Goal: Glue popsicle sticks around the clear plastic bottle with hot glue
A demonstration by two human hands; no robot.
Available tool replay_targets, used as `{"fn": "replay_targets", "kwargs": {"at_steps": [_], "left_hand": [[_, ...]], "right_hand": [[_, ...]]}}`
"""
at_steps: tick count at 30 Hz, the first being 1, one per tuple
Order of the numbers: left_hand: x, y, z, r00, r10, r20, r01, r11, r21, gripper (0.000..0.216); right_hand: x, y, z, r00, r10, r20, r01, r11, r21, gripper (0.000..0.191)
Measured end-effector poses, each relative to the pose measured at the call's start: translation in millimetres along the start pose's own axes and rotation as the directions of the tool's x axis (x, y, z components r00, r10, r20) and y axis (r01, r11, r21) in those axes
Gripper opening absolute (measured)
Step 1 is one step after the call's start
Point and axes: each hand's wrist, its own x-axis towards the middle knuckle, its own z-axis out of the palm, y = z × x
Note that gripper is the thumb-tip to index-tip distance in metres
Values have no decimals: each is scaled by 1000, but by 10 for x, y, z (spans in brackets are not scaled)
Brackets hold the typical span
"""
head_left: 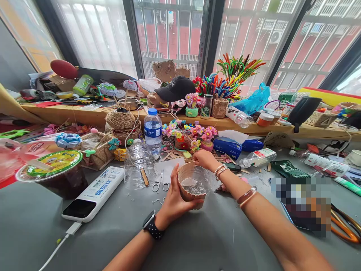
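My left hand (175, 197) is wrapped round a clear plastic tub (207, 180), with fingers on its far left side and thumb across the front. Short wooden sticks (184, 190) line the left and front of its wall; the right part is bare plastic. Beyond the tub, my right hand (207, 160) reaches to loose wooden sticks and crocheted flowers (204, 133). Its fingers are curled together, and whatever is between them is hidden. Small white-handled scissors (160, 184) lie left of the tub, beside a piece of white paper (167, 169).
A cut plastic bottle (139, 163), a water bottle (152, 131) and a white power bank (94, 194) stand or lie to the left, with a lidded drink cup (62, 177) further out. Orange-handled scissors (342, 226) lie right. A cluttered wooden ledge (175, 117) runs along the back.
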Motion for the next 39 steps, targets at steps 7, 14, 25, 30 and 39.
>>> {"fn": "replay_targets", "kwargs": {"at_steps": [7,14,25,30,39], "left_hand": [[4,8,-9,1000,-2,-5,2,1000,1,109],[6,33,1,1000,-30,-1,30,999,-29,110],[14,7,2,998,-57,21,58,997,-54,110],[13,-5,-5,999,-38,8,38,999,-32,109],[35,43,-53,983,-175,52,182,935,-304,98]], "right_hand": [[-62,97,-45,996,49,-72,-36,984,172,29],[-201,175,-82,966,137,-221,-14,876,483,12],[-728,116,-293,840,407,-359,180,415,892,21],[-929,97,-479,769,556,-314,281,147,948,26],[-1169,83,-605,893,378,-245,213,125,969,20]]}}
